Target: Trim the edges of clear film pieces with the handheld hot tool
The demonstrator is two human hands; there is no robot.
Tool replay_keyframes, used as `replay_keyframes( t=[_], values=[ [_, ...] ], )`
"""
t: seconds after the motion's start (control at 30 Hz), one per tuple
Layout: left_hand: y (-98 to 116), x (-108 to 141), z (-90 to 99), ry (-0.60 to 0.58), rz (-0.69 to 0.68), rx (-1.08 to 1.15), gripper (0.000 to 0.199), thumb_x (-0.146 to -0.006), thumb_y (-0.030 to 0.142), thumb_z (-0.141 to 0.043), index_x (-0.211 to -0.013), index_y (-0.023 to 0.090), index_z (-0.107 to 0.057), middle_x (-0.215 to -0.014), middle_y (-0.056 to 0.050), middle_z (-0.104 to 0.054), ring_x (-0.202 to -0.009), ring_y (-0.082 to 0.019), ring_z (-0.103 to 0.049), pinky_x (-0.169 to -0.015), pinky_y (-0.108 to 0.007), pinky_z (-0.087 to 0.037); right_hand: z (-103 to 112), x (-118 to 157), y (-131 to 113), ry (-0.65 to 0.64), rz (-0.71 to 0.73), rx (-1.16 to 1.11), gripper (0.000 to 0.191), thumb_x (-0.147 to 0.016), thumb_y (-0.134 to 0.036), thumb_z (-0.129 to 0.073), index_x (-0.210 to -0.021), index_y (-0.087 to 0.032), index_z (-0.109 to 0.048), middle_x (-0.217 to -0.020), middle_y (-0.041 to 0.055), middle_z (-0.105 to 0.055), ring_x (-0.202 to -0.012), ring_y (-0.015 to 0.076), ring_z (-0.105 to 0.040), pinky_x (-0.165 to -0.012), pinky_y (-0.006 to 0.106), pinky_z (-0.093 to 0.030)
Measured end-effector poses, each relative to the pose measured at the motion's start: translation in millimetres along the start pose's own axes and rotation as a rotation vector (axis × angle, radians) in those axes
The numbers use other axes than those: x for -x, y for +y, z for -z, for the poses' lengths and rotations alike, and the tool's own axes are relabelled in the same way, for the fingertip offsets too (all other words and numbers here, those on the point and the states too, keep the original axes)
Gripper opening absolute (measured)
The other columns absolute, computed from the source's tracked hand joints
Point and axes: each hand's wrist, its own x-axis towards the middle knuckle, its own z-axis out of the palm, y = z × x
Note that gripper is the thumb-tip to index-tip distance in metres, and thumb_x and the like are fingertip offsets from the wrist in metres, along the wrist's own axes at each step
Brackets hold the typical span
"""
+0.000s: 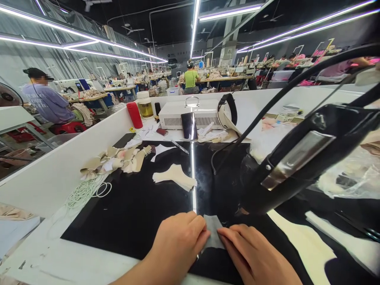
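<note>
A small grey piece of cloth (214, 233) lies over the black mat (127, 213) close in front of me. My left hand (181, 237) is closed on its left edge, fingers curled and thumb pressed in. On its right edge rests my right hand (252, 247), with thumb and fingers pinched together on the cloth. Beyond them lies a cream fabric cutout (175, 177) with curved sides. To the right of my right hand is a larger cream cutout (305, 241).
A black arm-like device (297, 158) with a metal plate and thick cable looms at right. A phone (189, 126) leans on a white vented box (175, 113). Fabric scraps (118, 160) and pale green cord (83, 194) lie left. A low white wall (74, 158) borders the table.
</note>
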Motion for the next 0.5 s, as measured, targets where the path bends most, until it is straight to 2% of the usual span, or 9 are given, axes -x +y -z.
replay_keyframes(
  t=[0.17,0.27,0.5],
  values=[
    [-1.1,-0.1,1.5,0.001,0.003,-0.006,0.020,-0.099,0.017,-0.073,-0.086,0.024,-0.060,-0.077,0.006,-0.064,-0.063,-0.016,-0.065,-0.057,-0.031,-0.038,-6.1,8.5,3.9,-0.046,-0.029,-0.026,0.049,-0.121,-0.025,-0.025,-0.114,-0.025,-0.073,-0.093,0.0020,-0.077,-0.078,0.0152,-0.076,-0.075,0.027,-0.059],
    [-2.1,0.3,3.4,-0.006,0.001,-0.002,0.020,-0.100,0.018,-0.073,-0.086,0.024,-0.060,-0.077,0.006,-0.064,-0.063,-0.016,-0.065,-0.057,-0.031,-0.039,-7.5,9.6,3.5,-0.051,-0.056,-0.041,0.045,-0.120,-0.027,-0.027,-0.113,-0.025,-0.072,-0.094,0.0021,-0.076,-0.077,0.0152,-0.076,-0.071,0.028,-0.060],
    [-2.8,0.7,5.6,0.011,-0.025,0.013,0.021,-0.110,0.024,-0.060,-0.089,0.025,-0.061,-0.078,0.005,-0.064,-0.062,-0.016,-0.063,-0.057,-0.032,-0.041,-9.5,9.1,2.3,-0.103,-0.094,-0.098,0.037,-0.119,-0.028,-0.034,-0.114,-0.026,-0.071,-0.096,0.0018,-0.078,-0.078,0.0161,-0.078,-0.066,0.028,-0.061]
  ],
)
